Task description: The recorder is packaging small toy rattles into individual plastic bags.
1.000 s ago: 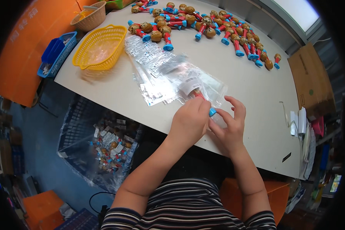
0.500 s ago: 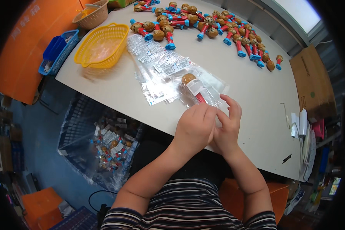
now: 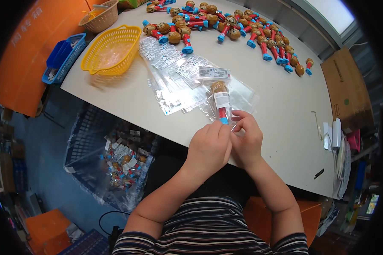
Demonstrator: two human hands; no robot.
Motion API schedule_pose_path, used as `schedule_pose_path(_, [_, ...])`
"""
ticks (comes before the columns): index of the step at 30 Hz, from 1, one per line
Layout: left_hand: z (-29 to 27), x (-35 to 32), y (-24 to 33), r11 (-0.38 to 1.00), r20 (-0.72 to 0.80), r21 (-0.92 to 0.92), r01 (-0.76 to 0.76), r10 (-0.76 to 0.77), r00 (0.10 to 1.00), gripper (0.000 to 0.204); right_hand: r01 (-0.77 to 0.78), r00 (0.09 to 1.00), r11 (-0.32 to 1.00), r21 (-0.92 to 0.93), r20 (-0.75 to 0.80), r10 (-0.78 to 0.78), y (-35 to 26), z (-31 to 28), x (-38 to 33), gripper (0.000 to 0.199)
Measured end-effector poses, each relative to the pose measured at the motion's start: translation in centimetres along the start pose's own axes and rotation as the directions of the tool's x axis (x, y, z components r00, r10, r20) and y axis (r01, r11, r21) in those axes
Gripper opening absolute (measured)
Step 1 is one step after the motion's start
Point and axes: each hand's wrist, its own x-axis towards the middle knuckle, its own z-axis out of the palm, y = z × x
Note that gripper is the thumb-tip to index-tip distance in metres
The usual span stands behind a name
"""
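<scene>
A clear plastic bag (image 3: 226,90) with a printed header strip lies at the table's near edge, its header pointing away from me. Inside it is a figure toy (image 3: 222,114) with a brown round head, red body and blue base; a white label covers its middle. My left hand (image 3: 210,146) is closed on the bag's near end, just below the blue base. Close beside it, my right hand (image 3: 247,139) pinches the same end with bent fingers; the fingertips are partly hidden. Flat printed bags (image 3: 174,80) lie spread beyond and left of my hands.
Many loose figure toys (image 3: 266,42) lie across the table's far side. A yellow basket (image 3: 86,63) stands at the left, near a blue basket (image 3: 68,63). Below the table edge, a plastic-lined blue crate (image 3: 78,138) holds bagged toys. A cardboard box (image 3: 347,89) stands at the right.
The bagged toy has turned from a slant to nearly straight, and its header strip now shows. Both hands have shifted slightly left and nearer me; the right fingers have folded down onto the bag.
</scene>
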Motion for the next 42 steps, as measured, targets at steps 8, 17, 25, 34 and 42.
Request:
schedule_pose_path(8, [-0.2,-0.6,-0.4,0.997,0.028,0.055,0.055,-0.056,0.998,0.018,-0.484,0.872,0.820,0.306,0.096,0.480,-1.3,-1.3,0.3,0.031])
schedule_pose_path(17, [0.8,-0.3,-0.3,0.972,-0.068,-0.120,-0.204,0.197,0.978,0.026,-0.766,0.635,0.479,0.428,0.395,0.664,-1.3,-5.0,0.2,0.024])
schedule_pose_path(25, [3.0,-1.0,-0.3,0.990,-0.003,-0.063,-0.123,0.123,0.992,0.024,-0.816,0.545,0.307,0.491,0.475,0.691,-1.0,-5.2,-0.1,0.023])
schedule_pose_path(34, [4.2,-1.9,-0.8,0.956,-0.173,0.090,-0.279,0.291,0.941,0.030,-0.831,0.483,0.183,0.526,0.517,0.706,-1.7,-5.4,0.5,0.033])
schedule_pose_path(42, [4.7,-2.1,-0.8,0.933,-0.196,0.133,-0.334,0.355,0.914,0.027,-0.831,0.454,0.123,0.543,0.533,0.714,-1.9,-4.7,0.5,0.035])
